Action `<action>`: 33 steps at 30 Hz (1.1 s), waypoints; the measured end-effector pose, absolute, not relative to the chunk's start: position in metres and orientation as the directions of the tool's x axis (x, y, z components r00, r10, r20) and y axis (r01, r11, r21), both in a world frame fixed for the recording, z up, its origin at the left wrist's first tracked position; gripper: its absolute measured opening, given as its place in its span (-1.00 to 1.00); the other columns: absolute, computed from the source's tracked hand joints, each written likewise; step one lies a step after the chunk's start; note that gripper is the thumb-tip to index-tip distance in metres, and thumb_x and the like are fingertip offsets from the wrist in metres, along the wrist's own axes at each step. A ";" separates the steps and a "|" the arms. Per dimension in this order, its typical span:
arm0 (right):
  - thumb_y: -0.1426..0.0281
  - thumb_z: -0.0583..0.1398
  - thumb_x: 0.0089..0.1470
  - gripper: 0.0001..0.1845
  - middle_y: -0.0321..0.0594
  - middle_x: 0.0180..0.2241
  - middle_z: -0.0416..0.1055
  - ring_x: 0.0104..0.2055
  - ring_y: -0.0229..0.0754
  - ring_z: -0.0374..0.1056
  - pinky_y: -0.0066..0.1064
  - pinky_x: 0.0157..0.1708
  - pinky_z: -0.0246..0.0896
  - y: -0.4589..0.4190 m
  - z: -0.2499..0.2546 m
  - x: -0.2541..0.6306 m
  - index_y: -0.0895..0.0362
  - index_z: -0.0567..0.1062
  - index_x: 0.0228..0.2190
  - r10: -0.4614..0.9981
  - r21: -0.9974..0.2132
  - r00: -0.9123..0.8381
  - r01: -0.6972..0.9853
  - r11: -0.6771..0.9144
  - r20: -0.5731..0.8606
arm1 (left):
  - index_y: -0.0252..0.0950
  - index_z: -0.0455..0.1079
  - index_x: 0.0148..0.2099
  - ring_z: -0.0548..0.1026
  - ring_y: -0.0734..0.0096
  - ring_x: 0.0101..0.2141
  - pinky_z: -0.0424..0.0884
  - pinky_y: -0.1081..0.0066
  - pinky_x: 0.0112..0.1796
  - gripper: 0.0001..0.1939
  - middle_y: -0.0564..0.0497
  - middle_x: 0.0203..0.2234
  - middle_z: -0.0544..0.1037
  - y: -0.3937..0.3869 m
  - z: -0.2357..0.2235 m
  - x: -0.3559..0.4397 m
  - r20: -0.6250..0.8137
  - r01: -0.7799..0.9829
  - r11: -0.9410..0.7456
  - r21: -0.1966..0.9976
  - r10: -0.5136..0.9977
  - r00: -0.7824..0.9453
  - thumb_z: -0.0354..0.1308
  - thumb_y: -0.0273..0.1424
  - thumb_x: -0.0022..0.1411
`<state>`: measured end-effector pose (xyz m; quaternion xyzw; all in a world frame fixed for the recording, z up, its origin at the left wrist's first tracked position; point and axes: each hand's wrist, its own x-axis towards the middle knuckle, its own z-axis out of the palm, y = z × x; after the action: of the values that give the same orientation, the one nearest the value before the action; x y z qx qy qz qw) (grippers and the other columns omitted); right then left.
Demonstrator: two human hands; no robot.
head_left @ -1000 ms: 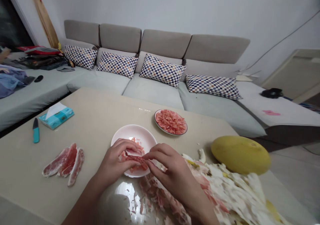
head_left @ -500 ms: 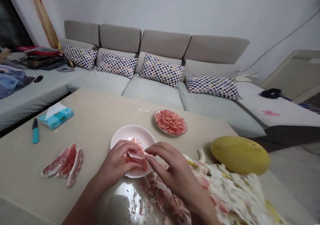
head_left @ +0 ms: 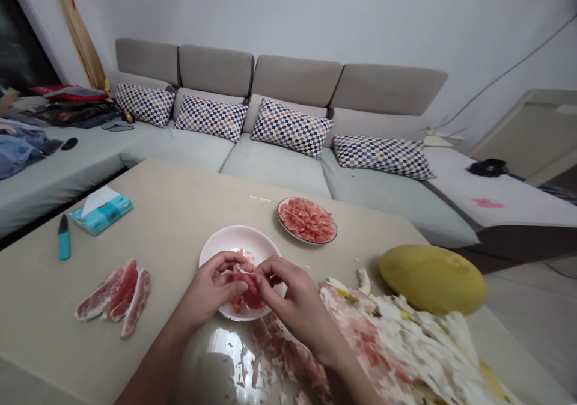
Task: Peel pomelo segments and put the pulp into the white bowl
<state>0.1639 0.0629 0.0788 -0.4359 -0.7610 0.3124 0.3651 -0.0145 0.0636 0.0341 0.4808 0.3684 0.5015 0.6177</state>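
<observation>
My left hand [head_left: 207, 294] and my right hand [head_left: 295, 303] meet over a pink bowl [head_left: 238, 241] on the beige table [head_left: 180, 207]. Both pinch one red pomelo segment [head_left: 249, 285], fingers curled round it above the bowl's near side. A few flesh pieces lie in the bowl. Three unpeeled pink pomelo segments [head_left: 115, 295] lie on the table to the left of my left hand.
A plate of peeled red flesh [head_left: 307, 220] stands behind the bowl. A whole yellow pomelo [head_left: 433, 279] sits at right, behind a big heap of white and pink peel [head_left: 406, 351]. A tissue pack [head_left: 101, 210] and a teal knife [head_left: 64, 237] lie far left. A grey sofa [head_left: 279, 164] runs behind.
My right hand drew back from the segment half a second ago, then returned and pinches it again, closer to my left hand. The segment sits more upright between my fingers.
</observation>
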 end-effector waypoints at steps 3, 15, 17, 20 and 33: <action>0.48 0.14 0.13 -0.85 -0.26 -0.44 0.42 -0.41 -0.25 0.33 -0.46 -0.38 0.19 0.065 0.078 0.162 0.13 0.44 -0.47 0.904 -0.825 -0.328 0.402 0.397 0.276 | -0.27 0.45 -0.12 0.52 0.32 -0.15 0.40 0.36 -0.10 -0.72 -0.04 -0.19 0.55 0.066 0.030 -0.016 0.044 -0.350 0.051 0.935 0.965 0.257 0.34 -0.41 0.08; 0.21 0.16 0.16 -0.70 -0.32 -0.52 0.33 -0.49 -0.29 0.22 -0.48 -0.46 0.15 0.078 0.068 0.160 0.15 0.42 -0.49 0.962 -0.975 -0.262 0.185 0.124 0.072 | -0.23 0.42 0.03 0.47 0.13 0.02 0.38 0.25 0.01 -0.53 -0.16 -0.02 0.52 0.067 0.026 -0.016 0.011 -0.323 0.049 0.945 0.983 0.181 0.34 -0.21 0.09; 0.18 0.14 0.19 -0.68 -0.30 -0.50 0.35 -0.48 -0.27 0.24 -0.47 -0.44 0.17 0.078 0.065 0.156 0.15 0.42 -0.47 0.960 -0.977 -0.269 0.169 0.131 0.082 | -0.20 0.30 0.16 0.42 0.07 0.10 0.37 0.22 0.04 -0.41 -0.20 0.11 0.42 0.065 0.027 -0.016 -0.003 -0.343 0.078 0.936 0.977 0.213 0.29 -0.14 0.13; 0.20 0.13 0.22 -0.70 -0.25 -0.43 0.41 -0.39 -0.22 0.31 -0.45 -0.36 0.22 0.077 0.061 0.151 0.15 0.44 -0.42 0.949 -0.965 -0.287 0.186 0.187 0.129 | -0.15 0.16 0.25 0.37 0.02 0.14 0.37 0.21 0.05 -0.24 -0.22 0.23 0.28 0.063 0.026 -0.012 0.001 -0.352 0.090 0.932 0.968 0.252 0.33 -0.11 0.06; 0.24 0.06 0.24 -0.74 -0.25 -0.42 0.36 -0.33 -0.17 0.28 -0.40 -0.31 0.19 0.076 0.048 0.143 0.11 0.36 -0.43 0.952 -0.939 -0.228 0.231 0.256 0.203 | -0.30 0.42 -0.06 0.51 0.17 -0.03 0.41 0.29 -0.01 -0.71 -0.11 -0.11 0.57 0.064 0.040 -0.004 0.041 -0.145 -0.023 0.989 0.991 0.124 0.21 -0.33 0.17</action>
<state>0.1433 0.0764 0.0477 -0.4457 -0.6638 0.4165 0.4328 -0.0043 0.0636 0.0401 0.5013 0.4219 0.5099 0.5574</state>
